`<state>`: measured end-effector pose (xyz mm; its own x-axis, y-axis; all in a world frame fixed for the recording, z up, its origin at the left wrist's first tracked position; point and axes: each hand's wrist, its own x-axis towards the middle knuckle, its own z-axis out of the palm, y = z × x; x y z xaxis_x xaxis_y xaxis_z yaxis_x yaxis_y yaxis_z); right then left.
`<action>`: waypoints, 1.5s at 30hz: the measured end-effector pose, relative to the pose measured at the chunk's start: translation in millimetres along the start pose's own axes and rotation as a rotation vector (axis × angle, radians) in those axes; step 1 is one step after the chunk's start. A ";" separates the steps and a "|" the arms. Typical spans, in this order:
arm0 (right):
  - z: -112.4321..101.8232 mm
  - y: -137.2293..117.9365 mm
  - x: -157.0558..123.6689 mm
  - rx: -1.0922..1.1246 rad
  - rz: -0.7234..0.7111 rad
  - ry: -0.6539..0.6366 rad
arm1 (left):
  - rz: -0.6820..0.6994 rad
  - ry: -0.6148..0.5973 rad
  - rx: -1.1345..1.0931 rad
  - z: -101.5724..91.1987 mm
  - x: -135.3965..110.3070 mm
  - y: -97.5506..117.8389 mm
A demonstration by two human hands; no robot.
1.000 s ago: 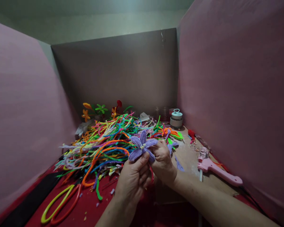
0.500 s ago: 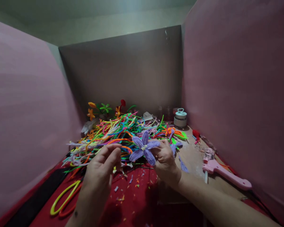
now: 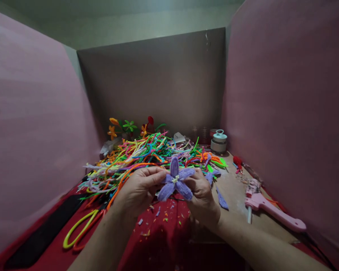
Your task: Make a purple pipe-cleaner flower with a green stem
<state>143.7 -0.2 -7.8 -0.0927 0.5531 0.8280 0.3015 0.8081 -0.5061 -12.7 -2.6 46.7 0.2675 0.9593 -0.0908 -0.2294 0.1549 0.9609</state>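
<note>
Both hands meet over the desk's near middle — the left hand pinches a petal of the purple pipe-cleaner flower, the right hand grips it from behind. A heap of coloured pipe cleaners lies behind; a pink glue gun rests by the right edge.

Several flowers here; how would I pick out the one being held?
Find the big heap of coloured pipe cleaners. In front of it, the left hand and right hand hold one flower. It is purple with a pale centre, unlike the orange, green and red flowers standing at the back.
</note>
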 end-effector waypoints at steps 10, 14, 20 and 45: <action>1.5 4.1 -2.3 0.201 0.167 -0.017 | 0.102 -0.028 -0.023 4.7 0.0 -1.1; 3.2 7.6 -3.0 0.253 0.181 -0.051 | 0.048 -0.137 0.160 -0.9 -4.9 3.9; 4.1 6.5 -2.1 0.335 0.215 -0.067 | 0.011 -0.143 0.051 1.3 -4.0 3.3; 3.4 5.9 -2.8 0.257 0.184 -0.064 | -0.024 -0.270 -0.029 -1.8 -9.6 -1.7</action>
<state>142.5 3.7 -13.9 -0.1208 0.6996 0.7042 0.0703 0.7137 -0.6969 -16.5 -11.7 45.5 0.5121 0.8581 -0.0370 -0.2454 0.1874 0.9511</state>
